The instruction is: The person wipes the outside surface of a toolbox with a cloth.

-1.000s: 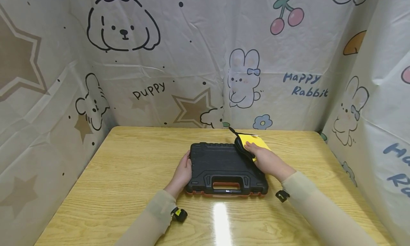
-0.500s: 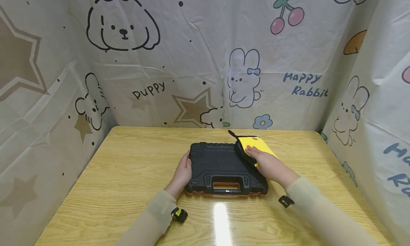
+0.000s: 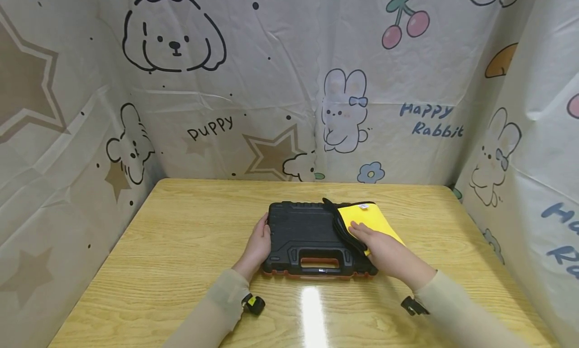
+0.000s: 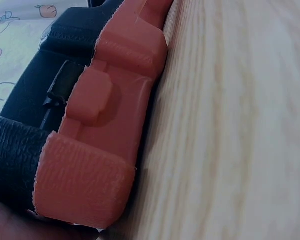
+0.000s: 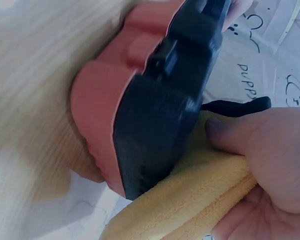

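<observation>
A black plastic tool case [image 3: 298,227] with an orange-red lower shell [image 4: 85,180] lies flat on the table, its handle [image 3: 320,255] facing me. My left hand [image 3: 257,245] holds the case by its left side. In my right hand [image 3: 384,250] is a folded yellow cloth [image 3: 371,217] with black edging, gripped with the thumb on one side in the right wrist view. The cloth lies across the right part of the lid and hangs past its right edge. A black loop or corner [image 3: 328,203] sticks out at its far left.
The light wooden table [image 3: 190,227] extends around the case. A printed fabric backdrop [image 3: 271,86] with cartoon animals closes off the back and both sides. A small black wrist camera [image 3: 253,303] sits by the left cuff and another device [image 3: 413,306] by the right.
My right hand has drawn the yellow cloth toward me and slightly right along the case's right side. The left hand and the case have stayed in place.
</observation>
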### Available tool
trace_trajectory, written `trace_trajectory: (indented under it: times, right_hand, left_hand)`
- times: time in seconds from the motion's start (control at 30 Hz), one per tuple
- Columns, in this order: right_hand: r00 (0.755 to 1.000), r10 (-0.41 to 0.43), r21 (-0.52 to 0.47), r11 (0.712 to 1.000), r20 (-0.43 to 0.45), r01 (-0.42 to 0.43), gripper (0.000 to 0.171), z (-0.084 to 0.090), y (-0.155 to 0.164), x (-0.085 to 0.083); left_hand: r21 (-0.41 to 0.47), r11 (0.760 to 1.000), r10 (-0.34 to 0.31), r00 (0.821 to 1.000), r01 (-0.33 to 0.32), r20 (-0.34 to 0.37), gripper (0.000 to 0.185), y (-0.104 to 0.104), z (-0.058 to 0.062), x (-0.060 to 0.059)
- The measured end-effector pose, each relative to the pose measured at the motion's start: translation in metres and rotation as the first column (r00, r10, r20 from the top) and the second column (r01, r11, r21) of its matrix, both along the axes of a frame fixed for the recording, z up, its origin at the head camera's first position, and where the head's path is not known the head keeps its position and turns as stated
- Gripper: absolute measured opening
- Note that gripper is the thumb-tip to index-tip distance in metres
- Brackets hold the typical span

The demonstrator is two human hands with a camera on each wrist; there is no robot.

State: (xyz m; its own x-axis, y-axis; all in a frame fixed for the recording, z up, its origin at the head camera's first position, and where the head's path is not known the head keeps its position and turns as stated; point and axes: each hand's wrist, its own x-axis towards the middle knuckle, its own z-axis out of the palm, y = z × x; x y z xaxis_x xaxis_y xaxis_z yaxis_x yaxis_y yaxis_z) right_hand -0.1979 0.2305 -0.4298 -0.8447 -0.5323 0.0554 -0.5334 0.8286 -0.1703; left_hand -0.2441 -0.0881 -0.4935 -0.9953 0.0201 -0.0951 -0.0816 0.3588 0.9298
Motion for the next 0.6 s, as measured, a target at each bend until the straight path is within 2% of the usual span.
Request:
trace_trajectory:
  times: [0.27,0.6]
  right_hand:
    - [1.000,0.015,-0.013,1.000,-0.013,-0.015,0.068,0.000,0.003,0.024]
    - [1.000,0.000,-0.001,1.000,0.005,0.000,0.073,0.002,0.002,0.043]
  left_hand:
    - [0.016,1.000,0.002,1.000,-0.002,0.006,0.052,0.001,0.001,0.000]
    - [0.004,1.000,0.009,1.000,-0.009,-0.005,0.052,0.001,-0.001,0.000]
